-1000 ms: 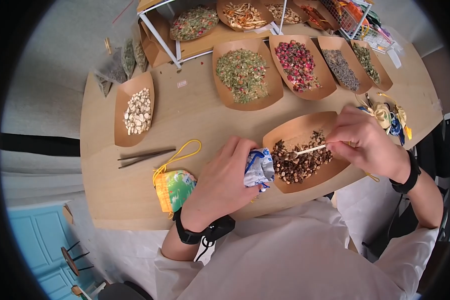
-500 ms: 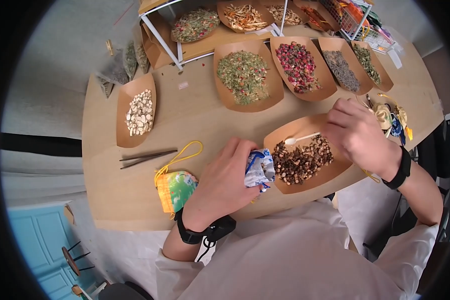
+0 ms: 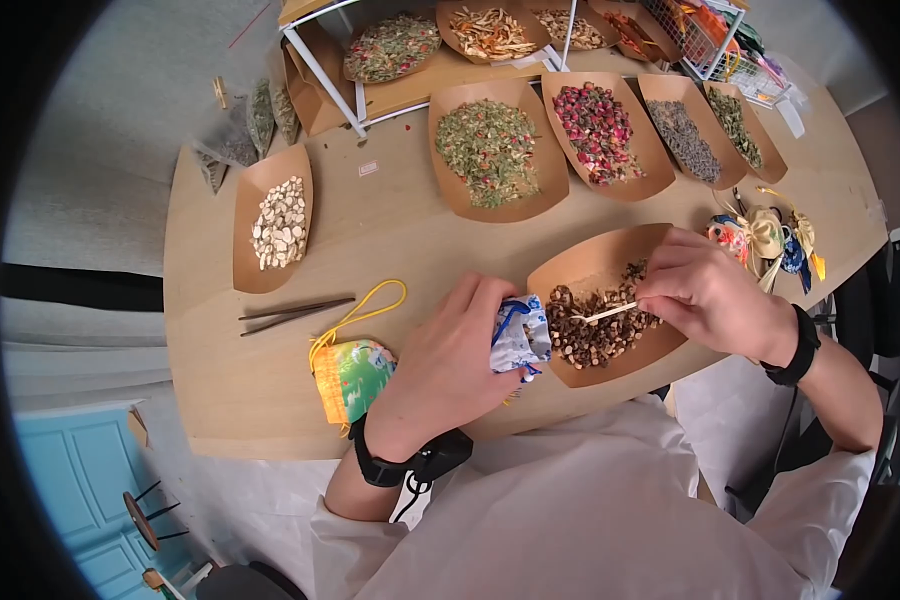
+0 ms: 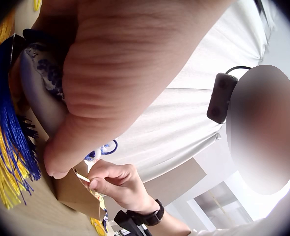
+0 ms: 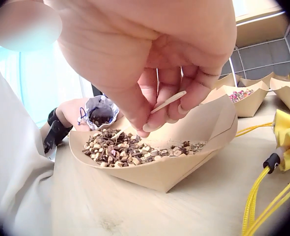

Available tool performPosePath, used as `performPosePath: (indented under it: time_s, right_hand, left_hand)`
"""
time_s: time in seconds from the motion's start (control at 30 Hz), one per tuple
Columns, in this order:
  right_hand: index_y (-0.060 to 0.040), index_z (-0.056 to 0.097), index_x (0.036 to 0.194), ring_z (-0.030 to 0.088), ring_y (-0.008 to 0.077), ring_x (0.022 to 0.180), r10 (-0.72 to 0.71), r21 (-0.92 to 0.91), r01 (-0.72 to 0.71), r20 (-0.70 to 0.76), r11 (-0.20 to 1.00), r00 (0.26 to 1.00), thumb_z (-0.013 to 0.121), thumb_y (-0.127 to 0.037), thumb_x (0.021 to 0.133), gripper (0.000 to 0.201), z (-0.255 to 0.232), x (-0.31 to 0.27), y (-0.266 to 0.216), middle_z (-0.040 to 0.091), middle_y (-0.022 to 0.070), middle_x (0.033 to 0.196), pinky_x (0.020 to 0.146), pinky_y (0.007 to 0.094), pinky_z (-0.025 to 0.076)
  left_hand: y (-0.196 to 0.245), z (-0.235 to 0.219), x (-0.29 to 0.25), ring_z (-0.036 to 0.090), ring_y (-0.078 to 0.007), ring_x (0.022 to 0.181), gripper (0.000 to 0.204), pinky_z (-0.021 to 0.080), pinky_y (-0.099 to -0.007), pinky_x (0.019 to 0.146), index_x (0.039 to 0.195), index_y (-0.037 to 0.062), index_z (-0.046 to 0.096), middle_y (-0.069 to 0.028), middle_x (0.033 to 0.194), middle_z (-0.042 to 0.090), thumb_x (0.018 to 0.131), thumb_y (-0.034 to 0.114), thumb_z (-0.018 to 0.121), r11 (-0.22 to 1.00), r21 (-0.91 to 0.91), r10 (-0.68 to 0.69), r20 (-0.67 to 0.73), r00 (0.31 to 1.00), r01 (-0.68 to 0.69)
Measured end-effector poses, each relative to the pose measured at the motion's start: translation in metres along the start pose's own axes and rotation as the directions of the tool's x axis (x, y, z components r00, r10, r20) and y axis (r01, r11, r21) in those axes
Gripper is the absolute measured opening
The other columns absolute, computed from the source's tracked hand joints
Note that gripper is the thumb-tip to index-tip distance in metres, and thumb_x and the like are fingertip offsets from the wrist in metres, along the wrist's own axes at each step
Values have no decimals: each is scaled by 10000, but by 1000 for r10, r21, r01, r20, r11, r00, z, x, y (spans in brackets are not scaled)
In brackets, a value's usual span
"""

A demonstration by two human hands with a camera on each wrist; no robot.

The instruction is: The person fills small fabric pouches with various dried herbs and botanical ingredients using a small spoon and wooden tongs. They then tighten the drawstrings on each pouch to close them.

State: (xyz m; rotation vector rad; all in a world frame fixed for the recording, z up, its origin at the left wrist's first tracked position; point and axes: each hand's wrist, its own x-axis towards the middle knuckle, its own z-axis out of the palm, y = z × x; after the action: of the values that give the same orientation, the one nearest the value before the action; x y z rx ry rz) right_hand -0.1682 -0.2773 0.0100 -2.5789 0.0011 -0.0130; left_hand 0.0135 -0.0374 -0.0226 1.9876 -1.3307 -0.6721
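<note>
My left hand (image 3: pixel 448 362) grips a small white-and-blue pouch (image 3: pixel 519 337) at the near left end of a kraft paper tray (image 3: pixel 585 268), holding its mouth open (image 5: pixel 100 112). The tray carries brown chopped herb pieces (image 3: pixel 600 325). My right hand (image 3: pixel 705 292) pinches a small wooden spoon (image 3: pixel 604 313), whose bowl dips into the brown pieces (image 5: pixel 130 150). In the left wrist view the pouch (image 4: pixel 39 88) and its blue tassel (image 4: pixel 7 123) lie under my fingers.
A green and orange pouch with a yellow cord (image 3: pixel 350 372) lies left of my left hand. Two dark sticks (image 3: pixel 295 312) and a tray of pale slices (image 3: pixel 278 222) are further left. Several trays of dried flowers (image 3: pixel 597 125) line the back. Finished sachets (image 3: pixel 770 238) sit at right.
My right hand lifted the spoon up and back over the tray, then came down again; the spoon now sits back in the brown pieces. The left hand and pouch stayed put.
</note>
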Motion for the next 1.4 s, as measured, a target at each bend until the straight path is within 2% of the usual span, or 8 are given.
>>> performPosePath:
  time_s: [0.33, 0.43, 0.53, 0.67, 0.77, 0.87, 1.03, 1.4]
  right_hand:
    - [-28, 731, 854, 587, 284, 849, 47, 101, -44, -31, 994, 998, 745, 32, 802, 80, -14, -1, -4, 657, 85, 828, 735, 384, 476]
    - [-24, 703, 814, 569, 299, 786, 14, 53, -10, -86, 999, 996, 724, 34, 786, 68, -17, 9, -27, 582, 88, 731, 701, 402, 475]
    - [-40, 637, 757, 550, 272, 781, -215, -155, 188, -184, 970, 959, 723, -18, 719, 97, -12, 12, -41, 537, 67, 736, 695, 403, 465]
    - [-45, 619, 734, 538, 271, 774, -243, -299, 174, -211, 938, 947, 711, -50, 692, 102, -19, 9, -35, 523, 60, 737, 693, 398, 460]
    - [-26, 689, 847, 560, 292, 823, -120, -400, 77, -85, 913, 989, 754, -5, 720, 144, -25, 4, -17, 601, 78, 814, 730, 386, 471]
    - [-48, 563, 674, 538, 270, 792, -204, -492, 104, -155, 865, 967, 673, -46, 652, 112, -11, 5, -5, 514, 64, 730, 703, 391, 474]
    - [-40, 599, 707, 558, 282, 809, -148, -257, 137, -23, 957, 989, 711, 2, 659, 129, -2, 1, -8, 548, 70, 760, 723, 396, 492]
    - [-28, 716, 833, 586, 293, 841, 23, 79, -22, -11, 997, 1000, 728, 49, 805, 83, -1, -4, 3, 644, 80, 808, 744, 397, 472]
  left_hand:
    - [-1, 1, 0, 622, -369, 1060, 547, 503, -418, 877, 1196, 43, 550, -142, 1137, 596, 741, 159, 830, 1000, 8, 6, -12, 1000, -6]
    - [0, 1, 0, 622, -369, 1057, 547, 503, -418, 875, 1196, 42, 550, -143, 1133, 596, 743, 162, 832, 1000, 12, 5, -13, 1000, -5]
    - [0, 0, 0, 621, -371, 1054, 549, 503, -417, 874, 1197, 41, 549, -144, 1133, 595, 744, 166, 835, 1000, -6, -9, 2, 1000, 9]
    - [-1, 1, 0, 618, -376, 1060, 553, 501, -422, 879, 1197, 40, 546, -147, 1135, 594, 739, 159, 832, 1000, -11, -6, -5, 1000, 6]
    - [0, 0, 0, 614, -380, 1068, 555, 499, -429, 884, 1197, 38, 543, -150, 1136, 593, 735, 150, 828, 1000, -1, 9, -11, 1000, -9]
    - [0, 0, 0, 612, -382, 1074, 555, 498, -433, 888, 1197, 38, 543, -152, 1135, 594, 731, 145, 825, 1000, 5, -6, 2, 1000, 6]
    - [-1, 2, 0, 617, -376, 1069, 546, 500, -426, 885, 1196, 40, 546, -151, 1139, 596, 736, 139, 823, 1000, -12, 0, -6, 1000, 0]
    - [0, 0, 0, 618, -373, 1071, 550, 501, -423, 887, 1202, 41, 547, -149, 1146, 595, 739, 148, 823, 1000, -7, -11, 2, 1000, 11]
